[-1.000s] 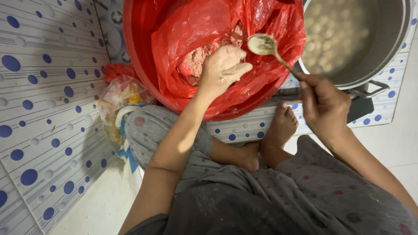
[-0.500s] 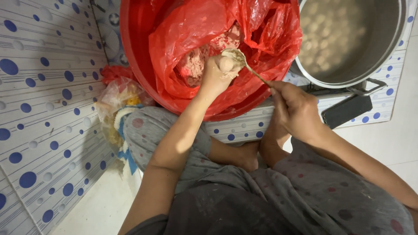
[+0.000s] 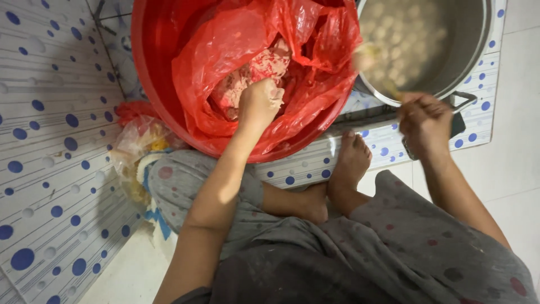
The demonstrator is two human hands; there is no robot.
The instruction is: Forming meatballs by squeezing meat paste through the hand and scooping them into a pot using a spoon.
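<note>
A red basin (image 3: 147, 73) lined with a red plastic bag (image 3: 315, 73) holds pinkish minced paste (image 3: 253, 73). My left hand (image 3: 260, 101) is closed into a fist in the paste, squeezing it. My right hand (image 3: 424, 118) grips a metal spoon (image 3: 374, 65), blurred, with its bowl over the rim of a large steel pot (image 3: 467, 50). The pot holds cloudy water with several pale round balls (image 3: 405, 34) in it.
I sit on the floor with my bare feet (image 3: 349, 169) just below the basin and pot. A crumpled clear plastic bag (image 3: 138, 152) lies to the left. White matting with blue dots (image 3: 45, 169) covers the left wall and floor. White tile (image 3: 517, 163) lies to the right.
My right hand has swung the spoon from my left fist over to the pot on the right. My left hand has sunk lower into the paste.
</note>
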